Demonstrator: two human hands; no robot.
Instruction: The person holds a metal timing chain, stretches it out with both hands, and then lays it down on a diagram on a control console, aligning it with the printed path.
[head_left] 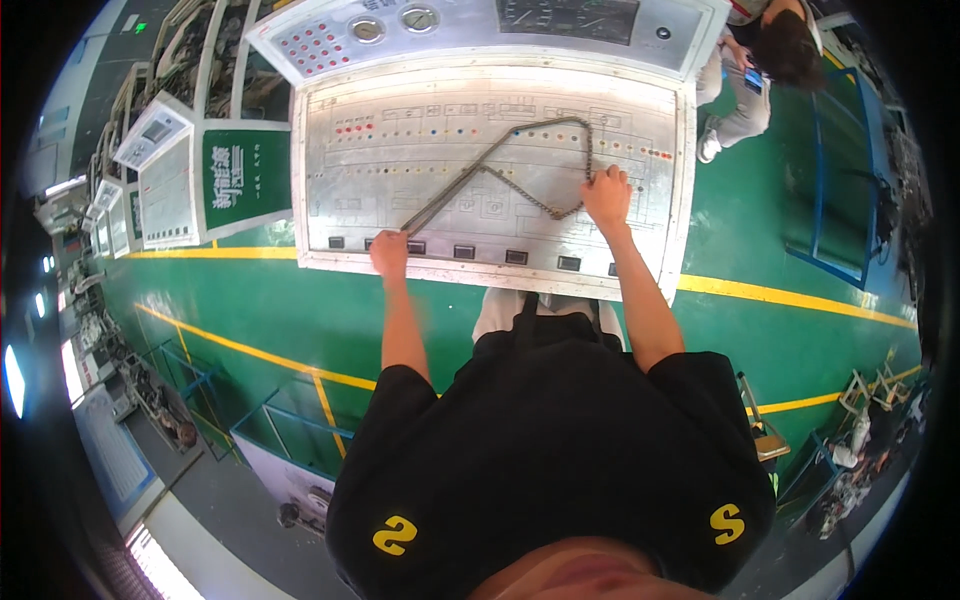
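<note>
A long dark metal chain (588,145) lies in a loop over the silver panel (345,215) of a training console in front of me. On its left side the chain is drawn into a narrow, nearly straight double run slanting down to my left hand (388,253). The fingers there are closed round that end, at the panel's lower left edge. My right hand (607,198) pinches the chain's right side, above a lower bend that rests near the panel's middle. Exactly how the fingers meet the links is too small to see.
Coloured sockets and several black switches (516,257) line the panel; round gauges (419,18) sit above it. Another console (165,175) stands at left. A seated person (745,90) holds a phone at far right. A blue-framed stand (840,200) rises from the green floor (740,220).
</note>
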